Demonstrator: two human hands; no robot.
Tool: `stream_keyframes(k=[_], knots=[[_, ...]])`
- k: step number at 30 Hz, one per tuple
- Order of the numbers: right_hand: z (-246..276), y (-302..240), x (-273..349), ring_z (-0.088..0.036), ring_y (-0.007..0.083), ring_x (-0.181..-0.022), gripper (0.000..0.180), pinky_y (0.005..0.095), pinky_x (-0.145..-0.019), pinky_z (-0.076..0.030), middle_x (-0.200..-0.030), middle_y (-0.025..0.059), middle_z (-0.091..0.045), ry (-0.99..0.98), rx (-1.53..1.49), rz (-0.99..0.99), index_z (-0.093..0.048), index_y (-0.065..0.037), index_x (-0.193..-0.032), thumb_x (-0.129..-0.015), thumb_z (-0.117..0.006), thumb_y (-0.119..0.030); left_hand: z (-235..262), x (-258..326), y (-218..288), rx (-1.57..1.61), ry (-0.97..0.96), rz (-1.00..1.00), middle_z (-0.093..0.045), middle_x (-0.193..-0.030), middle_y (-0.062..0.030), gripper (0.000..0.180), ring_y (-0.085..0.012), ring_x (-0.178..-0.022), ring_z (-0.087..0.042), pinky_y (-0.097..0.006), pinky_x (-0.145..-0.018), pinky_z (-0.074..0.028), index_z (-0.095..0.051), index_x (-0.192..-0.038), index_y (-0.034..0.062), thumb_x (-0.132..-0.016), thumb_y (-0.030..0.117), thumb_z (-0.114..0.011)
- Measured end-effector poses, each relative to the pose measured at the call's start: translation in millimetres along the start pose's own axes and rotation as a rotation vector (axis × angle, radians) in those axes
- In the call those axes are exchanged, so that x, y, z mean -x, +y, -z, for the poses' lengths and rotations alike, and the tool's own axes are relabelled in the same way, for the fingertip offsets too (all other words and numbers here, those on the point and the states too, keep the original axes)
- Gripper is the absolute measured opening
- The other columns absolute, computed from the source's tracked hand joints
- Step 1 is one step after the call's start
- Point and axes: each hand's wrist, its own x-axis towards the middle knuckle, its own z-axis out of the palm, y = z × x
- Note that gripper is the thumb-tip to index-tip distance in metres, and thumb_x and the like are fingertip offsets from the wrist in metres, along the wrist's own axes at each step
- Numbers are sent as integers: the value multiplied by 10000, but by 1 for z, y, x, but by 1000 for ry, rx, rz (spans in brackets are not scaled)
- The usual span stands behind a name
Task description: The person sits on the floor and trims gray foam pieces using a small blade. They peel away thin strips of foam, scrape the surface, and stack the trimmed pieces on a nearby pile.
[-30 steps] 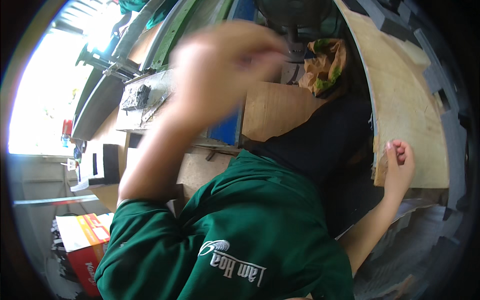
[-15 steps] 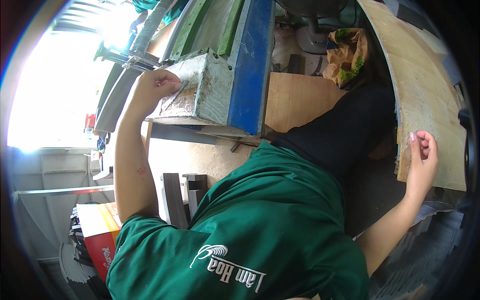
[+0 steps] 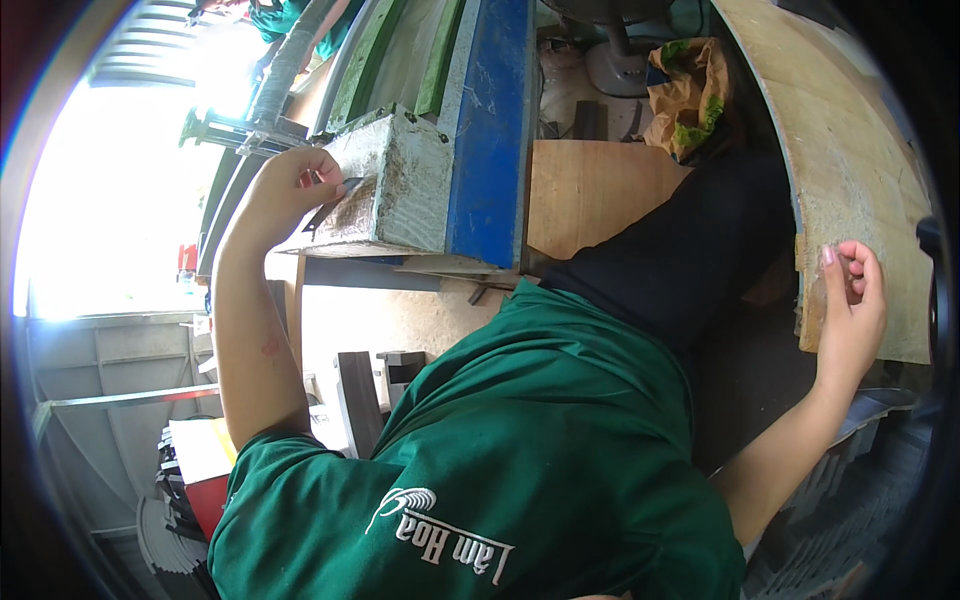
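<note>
Since the frame a second ago, the left hand (image 3: 290, 195) has dropped from its blurred sweep across the middle of the view to the pale, scuffed box-shaped end (image 3: 413, 180) of the bench structure, and the right hand (image 3: 853, 295) has stayed at the curved plywood panel (image 3: 865, 160). The left hand is mostly closed, fingers curled in, with thumb and fingertips pinching one end of a thin dark strip (image 3: 322, 214); the strip slants down toward the person over the top of that box end, and whether it touches the surface cannot be told. The right hand is half curled at the near end of the panel, its thumb and forefinger close together; whether anything is between them cannot be told. Beside the box end runs a blue beam (image 3: 490, 130), with green rails (image 3: 437, 60) stretching away behind. Farther off, a crumpled brown bag (image 3: 688, 100) stands beyond a flat wooden board (image 3: 600, 190), near the person's dark-clad leg (image 3: 680, 240).
</note>
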Motion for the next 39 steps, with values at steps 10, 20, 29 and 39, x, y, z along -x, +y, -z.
stream_keyframes(k=[10, 20, 29, 39], knots=[[5, -27, 4, -652, 284, -967, 231, 414, -885, -524, -1032, 86, -683, 64, 9, 96, -698, -82, -1085, -932, -814, -211, -19, -1, 157, 589, 598, -381, -787, -955, -27, 294, -124, -937, -712, -284, -881, -536, -804, -1207, 53, -914, 76, -814], [10, -25, 12, -661, 346, -1008, 274, 493, -885, -519, -1002, 103, -669, 165, 10, 52, -678, -80, -1065, -866, -827, -194, -103, -27, 359, 978, -156, -821, -763, -1006, -47, 182, -94, -909, -686, -247, -832, -532, -763, -1145, -52, -981, 27, -764], [17, -25, 8, -654, 345, -947, 38, 471, -827, -519, -928, 94, -653, 214, -121, 78, -700, -72, -962, -949, -709, -107, -147, -42, 392, 1111, -432, -793, -720, -1013, -23, 184, -72, -934, -612, -227, -850, -469, -723, -1166, -83, -1023, 24, -678], [15, -31, 7, -638, 324, -858, 80, 442, -755, -505, -878, 79, -647, 201, -62, 66, -715, -68, -923, -966, -720, -136, -179, -59, 379, 1120, -451, -737, -766, -1010, -82, 214, -124, -894, -714, -274, -855, -574, -742, -1174, -103, -1033, 59, -744]])
